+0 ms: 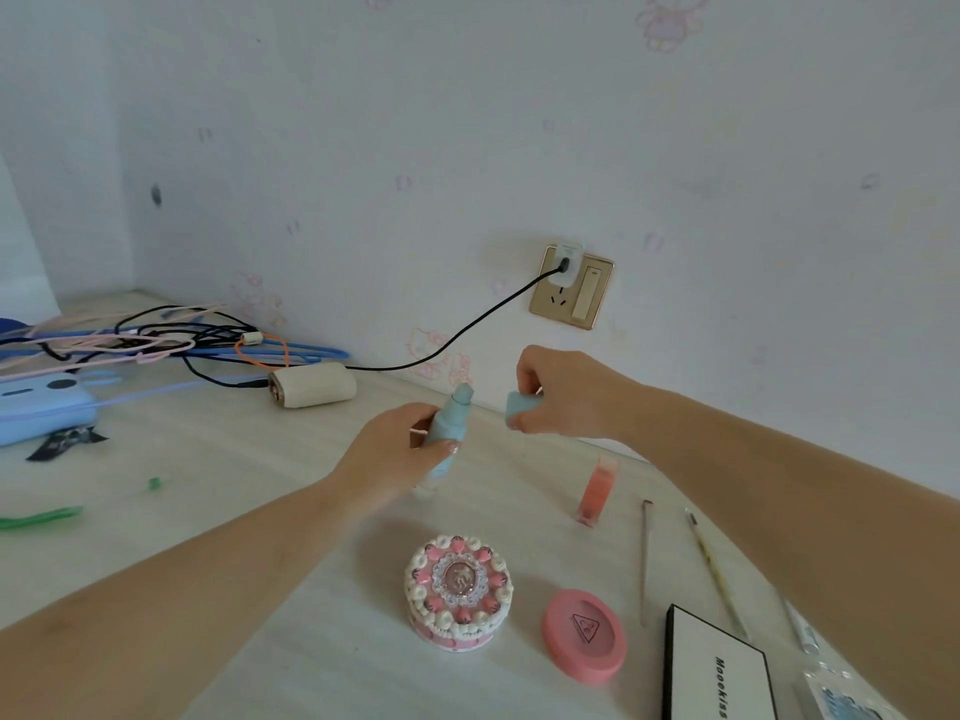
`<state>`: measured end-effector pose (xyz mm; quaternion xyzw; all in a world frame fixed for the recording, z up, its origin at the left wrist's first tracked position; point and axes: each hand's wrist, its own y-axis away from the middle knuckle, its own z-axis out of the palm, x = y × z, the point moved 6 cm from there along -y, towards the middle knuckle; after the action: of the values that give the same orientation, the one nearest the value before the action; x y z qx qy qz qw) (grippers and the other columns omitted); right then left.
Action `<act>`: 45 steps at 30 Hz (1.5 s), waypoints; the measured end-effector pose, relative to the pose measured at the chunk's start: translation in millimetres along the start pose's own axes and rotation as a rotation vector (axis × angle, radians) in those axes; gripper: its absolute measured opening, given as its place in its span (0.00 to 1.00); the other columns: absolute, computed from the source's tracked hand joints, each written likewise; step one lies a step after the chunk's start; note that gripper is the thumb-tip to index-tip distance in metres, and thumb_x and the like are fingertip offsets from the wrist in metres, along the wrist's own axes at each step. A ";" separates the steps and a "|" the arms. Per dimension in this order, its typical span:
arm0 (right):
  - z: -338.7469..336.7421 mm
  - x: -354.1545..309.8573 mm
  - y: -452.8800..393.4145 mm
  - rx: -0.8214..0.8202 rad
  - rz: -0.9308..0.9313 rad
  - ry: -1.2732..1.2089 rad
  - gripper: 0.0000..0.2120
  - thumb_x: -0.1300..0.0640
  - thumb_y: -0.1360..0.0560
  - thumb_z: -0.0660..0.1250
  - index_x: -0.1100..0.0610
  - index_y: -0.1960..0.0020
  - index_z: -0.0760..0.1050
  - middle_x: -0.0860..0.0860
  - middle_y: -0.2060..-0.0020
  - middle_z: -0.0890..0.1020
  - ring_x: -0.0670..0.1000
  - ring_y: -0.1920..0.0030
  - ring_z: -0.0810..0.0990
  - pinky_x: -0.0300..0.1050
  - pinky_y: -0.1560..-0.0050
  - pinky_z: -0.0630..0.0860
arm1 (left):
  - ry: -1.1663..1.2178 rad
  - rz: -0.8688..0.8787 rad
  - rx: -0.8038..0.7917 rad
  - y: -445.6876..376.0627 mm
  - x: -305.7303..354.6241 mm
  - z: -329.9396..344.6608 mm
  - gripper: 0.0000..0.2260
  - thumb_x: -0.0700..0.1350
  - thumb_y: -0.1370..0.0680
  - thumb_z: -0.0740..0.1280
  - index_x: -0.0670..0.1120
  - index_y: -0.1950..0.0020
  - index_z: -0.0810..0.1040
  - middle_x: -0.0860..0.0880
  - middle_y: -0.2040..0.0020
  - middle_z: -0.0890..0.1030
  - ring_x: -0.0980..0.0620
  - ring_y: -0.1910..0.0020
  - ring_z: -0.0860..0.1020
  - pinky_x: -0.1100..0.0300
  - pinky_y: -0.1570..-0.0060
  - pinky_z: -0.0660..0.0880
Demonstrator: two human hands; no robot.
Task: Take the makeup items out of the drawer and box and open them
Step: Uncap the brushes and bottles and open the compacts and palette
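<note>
My left hand [402, 449] grips a light blue makeup stick [451, 426] and holds it upright above the desk. The stick's top is uncovered. Its blue cap [521, 407] is pinched in my right hand [563, 392], a short way to the right of the stick. On the desk below lie a round cake-shaped box [458, 589], a pink round compact [583, 635], a peach lip tube [597, 491] and a white palette [719, 672] with black lettering.
Two thin makeup brushes [645, 558] lie right of the lip tube. A tangle of cables [150, 337], a beige charger [314, 385] and a blue case [41, 407] fill the back left. A wall socket [571, 285] sits above the desk.
</note>
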<state>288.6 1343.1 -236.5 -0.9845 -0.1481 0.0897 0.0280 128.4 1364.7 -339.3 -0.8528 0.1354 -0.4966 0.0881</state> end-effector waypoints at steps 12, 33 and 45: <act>56.9 14.0 -23.2 -0.047 0.068 -0.049 0.26 0.53 0.26 0.67 0.53 0.32 0.62 0.53 0.42 0.77 0.55 0.44 0.76 0.50 0.44 0.74 | 0.158 -0.107 0.112 -17.9 -14.2 4.2 0.10 0.44 0.26 0.70 0.47 0.47 0.76 0.51 0.51 0.80 0.52 0.51 0.78 0.58 0.47 0.73; 41.1 37.9 -16.6 0.049 0.083 -0.006 0.26 0.47 0.25 0.65 0.50 0.29 0.62 0.52 0.35 0.71 0.54 0.37 0.72 0.50 0.37 0.70 | 0.247 -0.063 0.285 -11.5 -2.5 -10.7 0.39 0.43 0.29 0.73 0.52 0.24 0.54 0.49 0.30 0.68 0.55 0.32 0.67 0.61 0.36 0.65; 27.0 102.7 43.1 -0.078 0.165 0.100 0.21 0.44 0.22 0.59 0.49 0.30 0.67 0.48 0.35 0.74 0.50 0.35 0.72 0.44 0.35 0.67 | 0.207 0.102 -0.182 17.6 66.6 82.1 0.22 0.38 0.27 0.71 0.46 0.35 0.71 0.49 0.40 0.77 0.59 0.43 0.76 0.69 0.47 0.74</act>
<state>392.5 1333.3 -283.8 -0.9969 -0.0683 0.0368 -0.0105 228.7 1328.1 -329.8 -0.7935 0.2316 -0.5624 0.0212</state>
